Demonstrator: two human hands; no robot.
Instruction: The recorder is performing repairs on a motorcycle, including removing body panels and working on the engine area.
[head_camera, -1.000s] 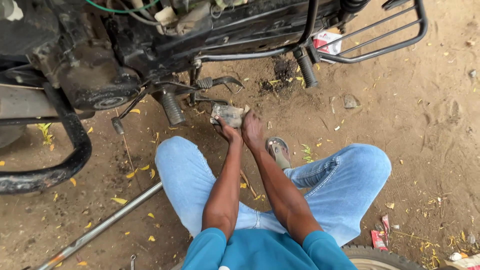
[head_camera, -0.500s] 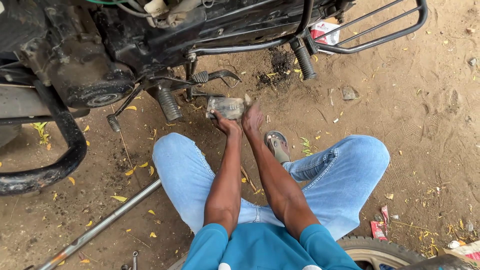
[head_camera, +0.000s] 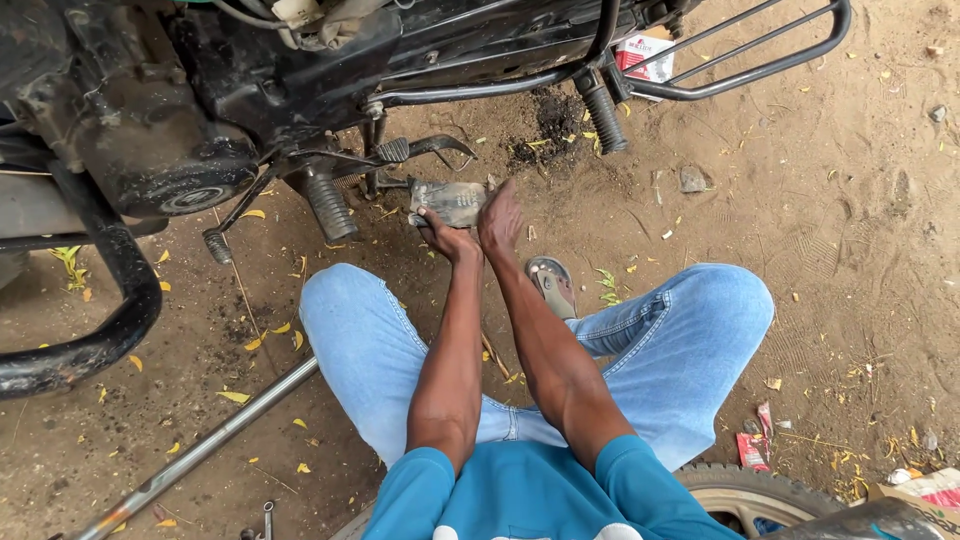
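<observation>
I sit on the dirt ground in blue jeans beside a black motorcycle (head_camera: 230, 90). My left hand (head_camera: 445, 236) grips the near edge of a small grey, dirty metal part (head_camera: 450, 200) held just below the motorcycle's frame. My right hand (head_camera: 500, 215) rests flat against the right side of the same part, fingers stretched upward. A ribbed footpeg (head_camera: 328, 205) and a thin pedal lever (head_camera: 430, 148) sit just left of and above the part.
A long metal rod (head_camera: 200, 450) lies on the ground at lower left. A black crash guard (head_camera: 90, 330) curves at the left. A sandal (head_camera: 552, 285) shows between my knees. A tyre (head_camera: 760, 490) is behind me, a red-and-white box (head_camera: 645, 55) beyond the frame.
Both hands, with the grey part, have shifted slightly up toward the motorcycle's underside. The view has moved a little.
</observation>
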